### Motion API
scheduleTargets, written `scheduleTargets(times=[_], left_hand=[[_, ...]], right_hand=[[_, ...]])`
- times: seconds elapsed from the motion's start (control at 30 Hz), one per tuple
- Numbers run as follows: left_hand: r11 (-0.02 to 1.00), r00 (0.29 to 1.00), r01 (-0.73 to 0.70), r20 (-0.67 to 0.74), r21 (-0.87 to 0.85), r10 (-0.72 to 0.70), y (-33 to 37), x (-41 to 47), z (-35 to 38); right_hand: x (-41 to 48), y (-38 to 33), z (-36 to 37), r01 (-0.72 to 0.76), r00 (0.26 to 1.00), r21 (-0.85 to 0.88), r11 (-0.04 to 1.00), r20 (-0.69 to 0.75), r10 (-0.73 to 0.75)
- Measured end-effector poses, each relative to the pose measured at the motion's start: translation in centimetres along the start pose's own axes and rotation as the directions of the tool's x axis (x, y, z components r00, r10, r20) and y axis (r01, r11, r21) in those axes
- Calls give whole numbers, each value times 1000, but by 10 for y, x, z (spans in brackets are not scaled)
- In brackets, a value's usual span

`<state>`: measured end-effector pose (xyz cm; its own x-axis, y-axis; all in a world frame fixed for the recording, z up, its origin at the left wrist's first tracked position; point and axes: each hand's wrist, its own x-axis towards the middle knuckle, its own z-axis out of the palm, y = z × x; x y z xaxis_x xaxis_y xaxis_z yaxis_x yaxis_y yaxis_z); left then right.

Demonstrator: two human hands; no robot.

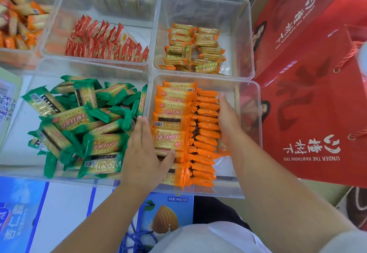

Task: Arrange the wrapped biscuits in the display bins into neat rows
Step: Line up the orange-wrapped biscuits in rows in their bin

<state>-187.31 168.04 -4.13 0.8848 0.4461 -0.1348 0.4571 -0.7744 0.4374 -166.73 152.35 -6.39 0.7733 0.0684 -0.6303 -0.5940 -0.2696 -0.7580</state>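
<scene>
Lower right of frame: a clear plastic display bin [256, 102] holds orange-wrapped rectangular biscuit packets [170, 139] in two columns. The left column lies flat and overlapping, labels up. The right column [206, 133] stands on edge, packed close. Bare bin floor shows to the right of it.

The left hand [143, 149] is flat with its fingers straight and together. It sits at the left edge of the flat column, with the thumb resting on the packets. It grips nothing. The right hand [226, 117] is also flat with straight fingers, its palm against the right side of the on-edge column. It holds nothing.

Lower left: a second clear bin [12, 149] contains green-wrapped biscuit packets [83, 121] in a loose, disordered heap.

Upper centre: a third clear bin [57, 8] holds red-wrapped packets [105, 40] standing in rows.

Upper right: a fourth clear bin [245, 34] holds small gold-and-orange packets [194, 48], partly stacked.

Right edge: red paper gift bags [309, 94] with white lettering stand beside the bins.

Bottom: blue printed cartons [19, 213] lie below the bins.
</scene>
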Motion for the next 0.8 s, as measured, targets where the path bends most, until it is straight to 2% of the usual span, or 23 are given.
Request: scheduleTargets(times=[0.1, 0.17, 0.3, 0.4, 0.53, 0.67, 0.73, 0.8], left_hand=[[996, 998, 56, 4, -76, -56, 0, 0, 2], [994, 997, 72, 4, -82, -72, -1, 0, 2], [992, 997, 75, 0, -100, -75, -3, 2, 3], [989, 996, 83, -16, -120, -85, -2, 1, 3], [993, 997, 67, -19, -102, -69, -1, 0, 4], [993, 997, 72, -27, -91, -75, -2, 0, 5], [994, 997, 71, -32, -82, -74, -2, 1, 5], [995, 997, 74, -31, -72, -77, -2, 1, 4]], right_hand=[[-10, 20, -3, -118, 987, 224, 967, 132, 90], [-10, 25, 1, -190, 972, 291, 938, 188, 139], [-7, 24, 14, -171, 969, 206, 964, 213, 126], [-5, 25, 20, -77, 966, 135, 988, 256, 41], [-6, 25, 18, -39, 950, 132, 990, 312, -4], [-6, 22, 11, 36, 953, 79, 996, 298, -58], [-9, 20, 6, 75, 966, 52, 996, 246, -85], [-18, 23, 2, 51, 979, 125, 991, 190, -75]])
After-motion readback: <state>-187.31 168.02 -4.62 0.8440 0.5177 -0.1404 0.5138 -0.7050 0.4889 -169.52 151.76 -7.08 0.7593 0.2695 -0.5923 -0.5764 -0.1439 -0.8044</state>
